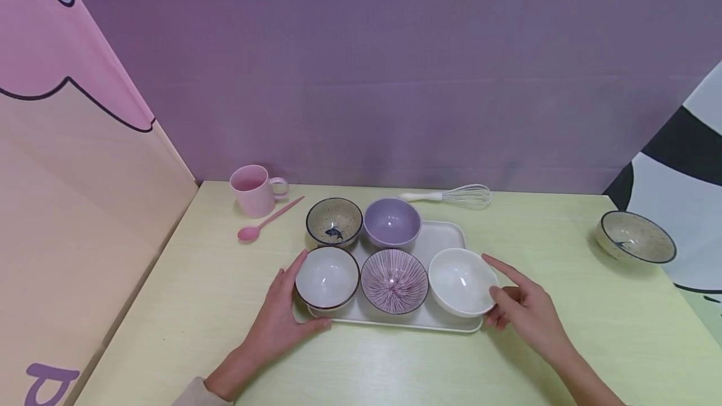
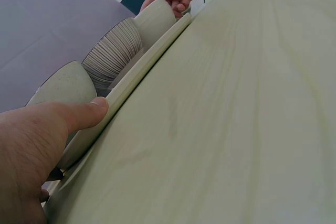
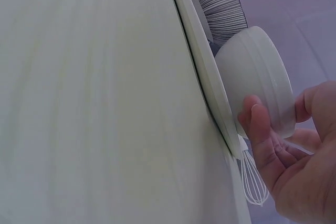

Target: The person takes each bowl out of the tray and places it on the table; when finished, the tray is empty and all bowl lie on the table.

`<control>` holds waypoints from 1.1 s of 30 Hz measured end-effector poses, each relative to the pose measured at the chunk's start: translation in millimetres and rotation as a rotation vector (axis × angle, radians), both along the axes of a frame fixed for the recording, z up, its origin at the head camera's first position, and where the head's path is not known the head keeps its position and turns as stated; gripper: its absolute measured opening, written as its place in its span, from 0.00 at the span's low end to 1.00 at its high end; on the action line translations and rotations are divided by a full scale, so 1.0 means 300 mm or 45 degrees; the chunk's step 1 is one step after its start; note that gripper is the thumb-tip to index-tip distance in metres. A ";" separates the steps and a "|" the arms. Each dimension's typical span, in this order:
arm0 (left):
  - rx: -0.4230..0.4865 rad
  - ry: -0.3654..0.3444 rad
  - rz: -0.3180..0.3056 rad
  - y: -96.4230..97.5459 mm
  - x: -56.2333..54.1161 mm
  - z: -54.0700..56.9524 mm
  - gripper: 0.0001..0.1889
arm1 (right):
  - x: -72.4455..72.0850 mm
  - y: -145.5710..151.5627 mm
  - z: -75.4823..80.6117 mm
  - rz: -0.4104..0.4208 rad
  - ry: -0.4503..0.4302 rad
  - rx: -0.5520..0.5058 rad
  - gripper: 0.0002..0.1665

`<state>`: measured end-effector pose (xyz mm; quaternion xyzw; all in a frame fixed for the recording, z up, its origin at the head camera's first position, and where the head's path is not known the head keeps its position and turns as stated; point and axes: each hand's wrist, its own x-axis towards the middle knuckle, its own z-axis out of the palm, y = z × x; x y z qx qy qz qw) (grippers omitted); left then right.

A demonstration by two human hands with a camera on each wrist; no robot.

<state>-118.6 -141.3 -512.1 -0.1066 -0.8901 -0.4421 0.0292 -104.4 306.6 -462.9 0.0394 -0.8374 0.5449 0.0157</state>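
My left hand (image 1: 284, 309) grips the left front corner of the white tray (image 1: 395, 320), its thumb lying along the front rim. Its index finger reaches up beside a white bowl with a brown rim (image 1: 327, 277). At the tray's right end, my right hand (image 1: 533, 315) holds a plain white bowl (image 3: 252, 72) by its side, fingertips on the outer wall and near the rim. Between these two bowls sits a purple-striped bowl (image 1: 395, 281). Behind them stand a speckled bowl with a fish pattern (image 1: 333, 221) and a lilac bowl (image 1: 392, 223).
A pink mug (image 1: 254, 192) and a pink spoon (image 1: 249, 234) are at the back left. A white whisk (image 1: 465, 195) lies behind the tray. Another speckled bowl (image 1: 637, 238) stands at the table's right edge. A purple backdrop (image 1: 395, 80) rises behind the table (image 1: 180, 331).
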 end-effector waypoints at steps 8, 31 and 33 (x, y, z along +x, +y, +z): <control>0.001 0.011 -0.005 0.001 0.000 0.003 0.70 | -0.002 0.007 0.008 -0.075 -0.017 0.015 0.33; -0.001 0.025 -0.008 0.000 0.002 0.002 0.70 | -0.018 0.216 0.056 -0.253 0.005 -0.290 0.35; 0.001 0.026 -0.008 0.001 0.002 0.001 0.70 | -0.021 0.240 0.052 -0.285 -0.008 -0.320 0.34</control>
